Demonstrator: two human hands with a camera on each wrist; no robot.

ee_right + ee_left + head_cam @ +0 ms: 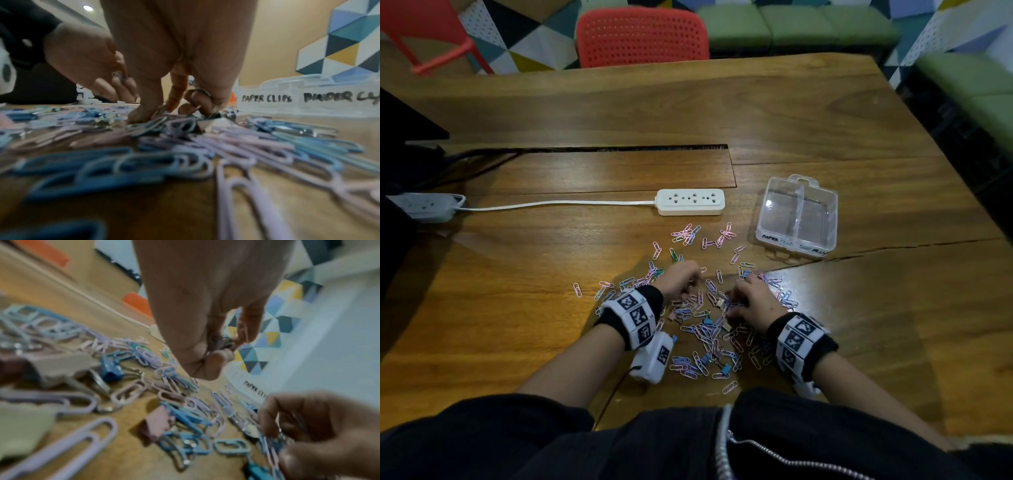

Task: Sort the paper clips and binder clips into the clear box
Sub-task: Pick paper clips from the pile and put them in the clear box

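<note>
Right now the left hand [207,321] has its fingers curled round a small bunch of paper clips [223,342], which the left wrist view shows tucked against the palm. The right hand [751,301] is down in the heap, fingertips [144,113] pressing into the clips; it seems to be pinching at something, but whether it has actually taken hold I cannot tell.

Around both hands the loose pile [705,325] lies spread over the wooden table [517,308], pastel paper clips mixed with a few small binder clips [111,368]. The clear box [798,216] sits open, well apart to the right and beyond the pile, seemingly with nothing in it yet.

These are light, slippery wire things, I'd say, apt to tangle and slide flat on the wood; best raked into a bunch or nipped at a loop. Binder clips are chunkier (easier to grab by the body).

Only the right wrist view makes the box's handwritten labels readable, "PAPER CLIPS" on one compartment, the binder label beside it. The head view alone shows a power strip [690,202] behind the pile.
</note>
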